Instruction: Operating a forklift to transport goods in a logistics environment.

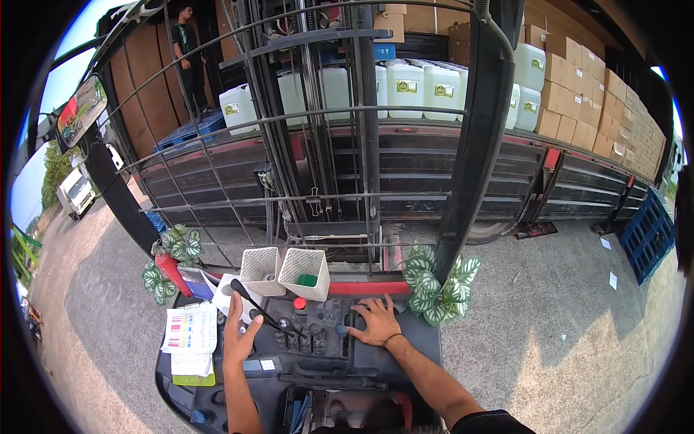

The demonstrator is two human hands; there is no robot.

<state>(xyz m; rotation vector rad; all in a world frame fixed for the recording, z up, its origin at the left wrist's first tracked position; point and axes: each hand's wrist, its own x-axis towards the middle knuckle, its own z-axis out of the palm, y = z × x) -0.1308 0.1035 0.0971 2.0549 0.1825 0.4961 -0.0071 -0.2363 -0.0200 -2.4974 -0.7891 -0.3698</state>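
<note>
Long black lever (251, 299) rising from dashboard (425, 338), long axis slanting, knobbed end pointing forward-left. Left hand (237, 340) standing just beside it, thumb and fingers parted; cannot tell if touching. Printed sheets (189, 329) showing pink and yellow blocks; white jugs (406, 94) bearing green labels. Right hand (377, 323) lying palm down on dashboard, fingers spreading, gripping nothing; right forearm slanting inward, left nearly upright.
</note>
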